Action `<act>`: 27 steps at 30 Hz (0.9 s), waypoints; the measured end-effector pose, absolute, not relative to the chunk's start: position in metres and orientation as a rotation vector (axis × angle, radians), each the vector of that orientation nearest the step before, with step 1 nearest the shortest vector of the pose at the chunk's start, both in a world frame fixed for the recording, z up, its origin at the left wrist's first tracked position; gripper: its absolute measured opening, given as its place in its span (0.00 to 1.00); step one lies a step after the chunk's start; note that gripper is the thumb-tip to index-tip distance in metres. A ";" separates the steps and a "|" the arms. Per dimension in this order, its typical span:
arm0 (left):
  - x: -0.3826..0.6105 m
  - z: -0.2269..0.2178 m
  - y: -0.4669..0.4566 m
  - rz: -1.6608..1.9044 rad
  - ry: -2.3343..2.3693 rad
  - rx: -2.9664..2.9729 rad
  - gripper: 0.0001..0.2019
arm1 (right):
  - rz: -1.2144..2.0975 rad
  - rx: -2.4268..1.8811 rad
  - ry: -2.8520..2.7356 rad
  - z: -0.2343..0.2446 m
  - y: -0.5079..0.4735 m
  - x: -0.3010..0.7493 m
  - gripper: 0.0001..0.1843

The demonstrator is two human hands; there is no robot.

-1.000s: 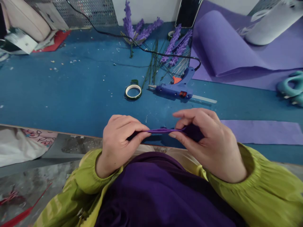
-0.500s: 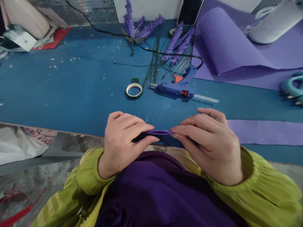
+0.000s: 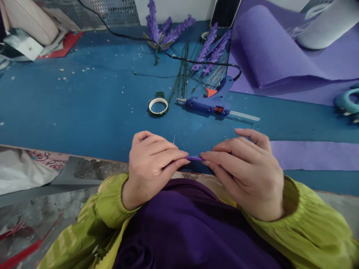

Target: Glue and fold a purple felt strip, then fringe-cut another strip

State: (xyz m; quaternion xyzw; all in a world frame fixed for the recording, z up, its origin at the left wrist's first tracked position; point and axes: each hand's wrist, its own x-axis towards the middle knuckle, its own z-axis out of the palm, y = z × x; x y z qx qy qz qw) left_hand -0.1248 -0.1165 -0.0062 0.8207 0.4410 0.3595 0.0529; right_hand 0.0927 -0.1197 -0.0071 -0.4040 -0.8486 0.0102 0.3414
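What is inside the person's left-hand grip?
The left grip pinches a thin purple piece; only a short stretch shows, between it and the right grip. The part inside the left grip is covered, so its shape there cannot be told.

Tabletop (image 3: 84, 108): blue, flecked with pale specks, spanning 9 to 3 o'clock | 11 o'clock: perforated grey panel (image 3: 114, 13) | 12 o'clock: plain white panel (image 3: 175, 9), upright behind tabletop | 8 o'clock: grey floor (image 3: 70, 207), mottled and stained | light: soft sheen on the blue
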 end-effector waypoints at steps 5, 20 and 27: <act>-0.122 -0.007 -0.117 1.112 1.340 2.493 0.03 | -0.005 -1.058 -2.202 -0.008 -0.120 0.094 0.06; -0.114 -0.005 -0.118 1.120 1.271 2.483 0.04 | -0.005 -1.038 -2.241 -0.009 -0.122 0.093 0.04; -0.112 -0.007 -0.119 1.116 1.296 2.502 0.03 | -0.002 -1.047 -2.238 -0.009 -0.122 0.095 0.04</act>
